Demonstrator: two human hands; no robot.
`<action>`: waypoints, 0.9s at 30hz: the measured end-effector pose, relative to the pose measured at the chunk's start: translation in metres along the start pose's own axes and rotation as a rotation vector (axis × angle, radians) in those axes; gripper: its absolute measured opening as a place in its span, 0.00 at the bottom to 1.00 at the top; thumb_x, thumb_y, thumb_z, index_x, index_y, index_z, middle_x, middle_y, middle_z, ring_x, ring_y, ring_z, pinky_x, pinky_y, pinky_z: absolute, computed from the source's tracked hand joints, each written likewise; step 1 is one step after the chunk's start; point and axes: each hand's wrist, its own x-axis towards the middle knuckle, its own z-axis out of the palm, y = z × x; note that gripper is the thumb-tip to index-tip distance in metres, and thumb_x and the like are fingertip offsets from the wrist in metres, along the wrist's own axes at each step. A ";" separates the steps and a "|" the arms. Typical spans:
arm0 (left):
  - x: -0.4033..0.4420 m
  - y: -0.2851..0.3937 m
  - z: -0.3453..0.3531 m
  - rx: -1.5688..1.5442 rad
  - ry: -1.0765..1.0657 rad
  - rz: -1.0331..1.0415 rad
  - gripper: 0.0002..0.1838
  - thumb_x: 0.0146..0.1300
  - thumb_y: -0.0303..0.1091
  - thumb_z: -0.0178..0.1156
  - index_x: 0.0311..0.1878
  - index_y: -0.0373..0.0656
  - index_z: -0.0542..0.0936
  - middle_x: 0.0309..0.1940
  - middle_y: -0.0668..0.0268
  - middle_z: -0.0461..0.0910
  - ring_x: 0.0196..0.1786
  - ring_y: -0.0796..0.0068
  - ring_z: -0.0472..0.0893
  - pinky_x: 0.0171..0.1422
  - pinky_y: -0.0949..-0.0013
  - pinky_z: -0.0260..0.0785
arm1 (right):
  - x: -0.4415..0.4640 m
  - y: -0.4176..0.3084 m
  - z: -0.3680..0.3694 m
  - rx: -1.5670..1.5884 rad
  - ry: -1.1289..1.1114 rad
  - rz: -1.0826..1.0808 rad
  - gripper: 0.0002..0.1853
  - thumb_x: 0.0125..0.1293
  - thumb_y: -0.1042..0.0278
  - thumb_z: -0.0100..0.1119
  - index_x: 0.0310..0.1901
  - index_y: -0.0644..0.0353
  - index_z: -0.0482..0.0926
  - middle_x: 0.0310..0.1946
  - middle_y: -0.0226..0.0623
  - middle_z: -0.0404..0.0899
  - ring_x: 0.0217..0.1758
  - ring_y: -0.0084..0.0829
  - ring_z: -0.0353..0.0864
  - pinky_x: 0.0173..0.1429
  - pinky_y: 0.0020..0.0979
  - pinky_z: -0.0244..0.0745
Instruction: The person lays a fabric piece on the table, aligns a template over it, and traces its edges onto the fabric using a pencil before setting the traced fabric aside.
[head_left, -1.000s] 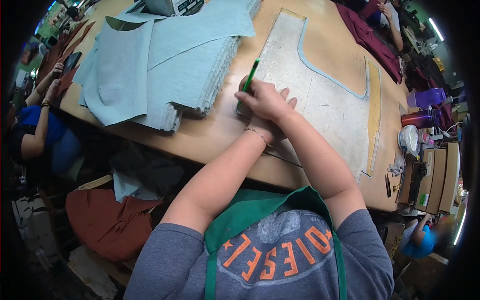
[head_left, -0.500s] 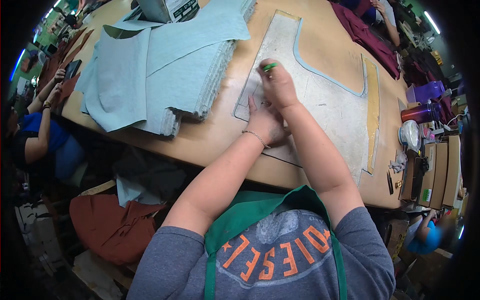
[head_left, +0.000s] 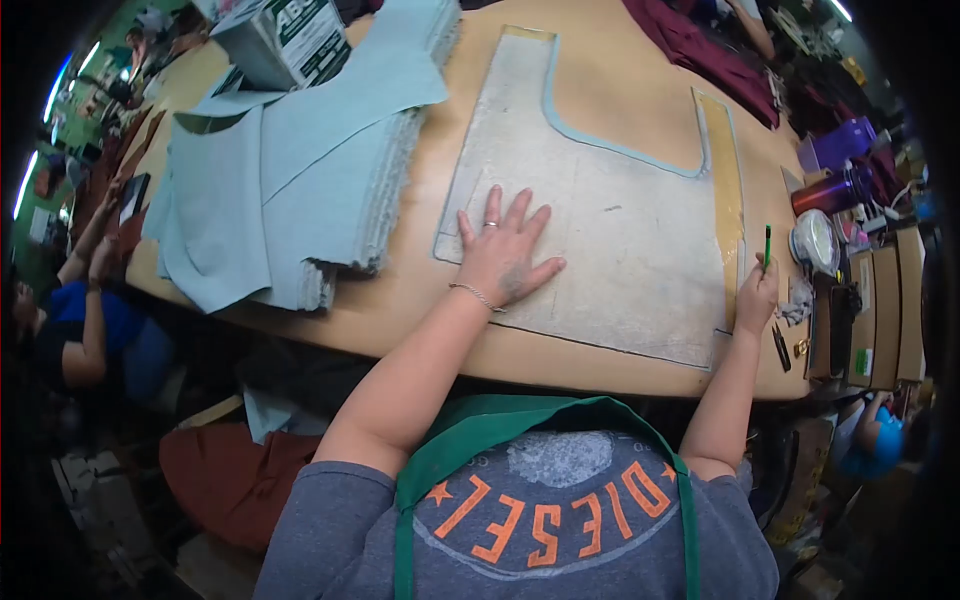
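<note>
My left hand (head_left: pixel 505 255) lies flat with spread fingers on the left part of a large pale pattern piece (head_left: pixel 620 250). A bracelet is round its wrist. My right hand (head_left: pixel 756 295) holds an upright green pencil (head_left: pixel 768 245) beside the lower right edge of the pattern. A yellowish strip (head_left: pixel 725 180) runs along the pattern's right side, and a light blue edge borders its curved cutout. Left of the pattern lies a thick stack of light blue fabric (head_left: pixel 320 180).
A box (head_left: pixel 285 45) sits on the stack. Maroon cloth (head_left: pixel 705 55) lies at the far edge. A purple tumbler (head_left: pixel 830 190), small black scissors or snips (head_left: pixel 781 347) and cardboard boxes (head_left: pixel 885 310) are at the right. Another person (head_left: pixel 85 310) works at the left.
My right hand has moved from above the left hand to the right edge of the pattern, with the pencil. My left hand has flattened out. The view has shifted.
</note>
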 end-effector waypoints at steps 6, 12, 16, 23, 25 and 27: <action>0.001 0.005 0.002 0.073 0.016 0.020 0.37 0.50 0.60 0.53 0.61 0.54 0.61 0.66 0.64 0.49 0.68 0.53 0.43 0.58 0.29 0.36 | -0.016 0.033 -0.006 -0.256 -0.105 0.028 0.09 0.58 0.66 0.50 0.34 0.63 0.74 0.31 0.49 0.73 0.36 0.48 0.71 0.41 0.41 0.66; 0.004 0.008 0.000 0.128 -0.033 0.006 0.37 0.50 0.59 0.54 0.61 0.53 0.61 0.66 0.63 0.49 0.68 0.53 0.43 0.58 0.30 0.35 | -0.023 0.033 -0.004 -0.216 -0.072 -0.033 0.10 0.58 0.64 0.52 0.32 0.63 0.72 0.28 0.45 0.70 0.35 0.46 0.69 0.41 0.41 0.64; 0.003 0.011 0.000 0.133 -0.034 0.004 0.36 0.50 0.58 0.55 0.62 0.53 0.61 0.66 0.63 0.49 0.68 0.53 0.43 0.58 0.30 0.35 | -0.024 0.032 -0.006 -0.185 -0.061 -0.020 0.09 0.57 0.64 0.52 0.32 0.62 0.72 0.28 0.44 0.69 0.35 0.46 0.68 0.40 0.41 0.63; 0.004 0.010 0.004 0.131 -0.034 0.001 0.37 0.50 0.59 0.54 0.61 0.54 0.61 0.66 0.62 0.49 0.68 0.50 0.42 0.58 0.29 0.35 | -0.025 0.032 -0.007 -0.120 -0.031 -0.025 0.09 0.54 0.66 0.55 0.33 0.63 0.73 0.28 0.44 0.70 0.35 0.46 0.69 0.42 0.41 0.65; 0.004 0.010 0.004 0.131 -0.035 0.004 0.37 0.49 0.59 0.54 0.61 0.54 0.61 0.66 0.62 0.49 0.68 0.50 0.42 0.58 0.29 0.35 | -0.026 0.033 -0.007 -0.128 -0.039 -0.020 0.10 0.54 0.66 0.55 0.33 0.63 0.73 0.28 0.44 0.70 0.35 0.46 0.69 0.42 0.41 0.65; 0.003 0.010 0.004 0.133 -0.032 0.004 0.37 0.49 0.59 0.54 0.61 0.54 0.61 0.66 0.62 0.49 0.68 0.51 0.42 0.58 0.29 0.35 | -0.025 0.032 -0.007 -0.135 -0.059 -0.004 0.10 0.53 0.65 0.55 0.33 0.63 0.73 0.29 0.44 0.71 0.35 0.46 0.69 0.42 0.41 0.65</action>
